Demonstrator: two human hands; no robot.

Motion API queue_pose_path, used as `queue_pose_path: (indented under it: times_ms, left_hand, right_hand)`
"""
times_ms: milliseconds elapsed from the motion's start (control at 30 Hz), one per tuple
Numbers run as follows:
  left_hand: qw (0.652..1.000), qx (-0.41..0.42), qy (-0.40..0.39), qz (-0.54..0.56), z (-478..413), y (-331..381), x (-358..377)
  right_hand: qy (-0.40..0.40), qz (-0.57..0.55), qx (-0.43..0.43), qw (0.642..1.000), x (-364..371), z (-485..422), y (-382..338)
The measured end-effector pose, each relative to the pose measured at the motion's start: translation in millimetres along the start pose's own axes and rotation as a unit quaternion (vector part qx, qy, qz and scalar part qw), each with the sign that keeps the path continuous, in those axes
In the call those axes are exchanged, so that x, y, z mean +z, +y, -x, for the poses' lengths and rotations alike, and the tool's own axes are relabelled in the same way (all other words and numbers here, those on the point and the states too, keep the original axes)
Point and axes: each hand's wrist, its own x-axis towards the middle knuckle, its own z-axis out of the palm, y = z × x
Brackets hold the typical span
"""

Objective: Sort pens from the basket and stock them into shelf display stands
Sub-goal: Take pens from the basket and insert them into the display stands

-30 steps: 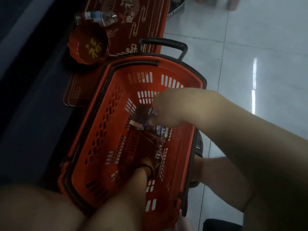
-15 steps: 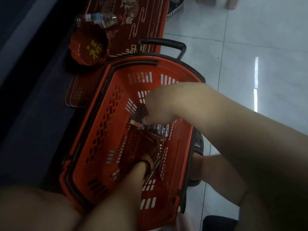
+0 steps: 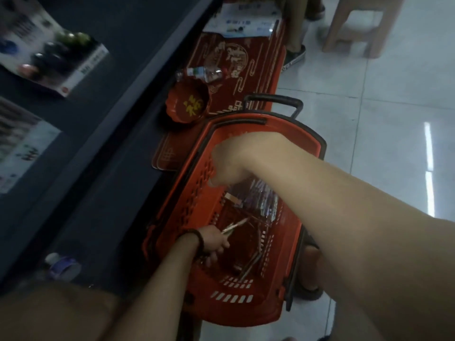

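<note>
Clenched low in the basket, my left hand (image 3: 214, 242) pinched a thin pale pen (image 3: 234, 227) by one end, its barrel pointing up and away from my knuckles, probably so I could lift it free of the tangle without dragging the others along. A dark band sat on that wrist. Just beyond the pen, more loose pens (image 3: 251, 265) lay scattered on the floor of the red perforated plastic shopping basket (image 3: 202, 193), some dark and hard to tell apart in the dim light. Further in, against the far right wall, a bundle of clear-wrapped pens (image 3: 261, 198) lay packed together. My right hand (image 3: 236, 163) hung over that bundle with its fingers curled under; whether it had hold of anything I cannot tell, since the knuckles hid the fingertips. I judged the sorting to be at an early stage, with most of the stock in the basket and no display stand in sight.

Past the basket's black handle (image 3: 275, 100), a red scalloped dish with a gold character (image 3: 188, 107) and a clear plastic water bottle (image 3: 202, 73) rested on a red patterned board (image 3: 241, 65) on the floor. To my left ran the dark shelf (image 3: 118, 77), carrying blurred printed packs. Farthest off stood a pale wooden stool (image 3: 357, 23) on the grey tiles.
</note>
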Motion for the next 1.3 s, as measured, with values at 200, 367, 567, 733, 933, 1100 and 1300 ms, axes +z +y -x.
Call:
queue_pose_path:
  times_ms: [200,367,567,733,933,1100,1300]
  left_hand:
    - [0.981,0.156,0.066,0.094,102,-8,-59]
    - [0.969,0.215,0.063,0.108,191,-29,-108]
    - [0.939,0.285,0.111,0.156,215,-53,-141]
    - [0.89,0.351,0.094,0.277,212,-61,-148]
    - [0.81,0.418,0.186,0.366,211,-60,-158]
    - [0.803,0.423,0.229,0.351,201,-59,-147]
    - [0.812,0.41,0.286,0.301,186,-63,-152]
  right_hand:
    - [0.114,-0.007,-0.109,0.987,-17,-1,-34]
    - [0.232,-0.075,-0.228,0.943,-26,-3,-52]
    - [0.293,-0.039,-0.301,0.907,-18,-14,-71]
    - [0.29,-0.023,-0.269,0.918,-12,-22,-84]
    - [0.248,-0.307,-0.214,0.894,-7,-22,-108]
    - [0.162,-0.524,-0.205,0.811,-8,-19,-126]
    - [0.193,-0.573,-0.169,0.778,-2,-26,-128]
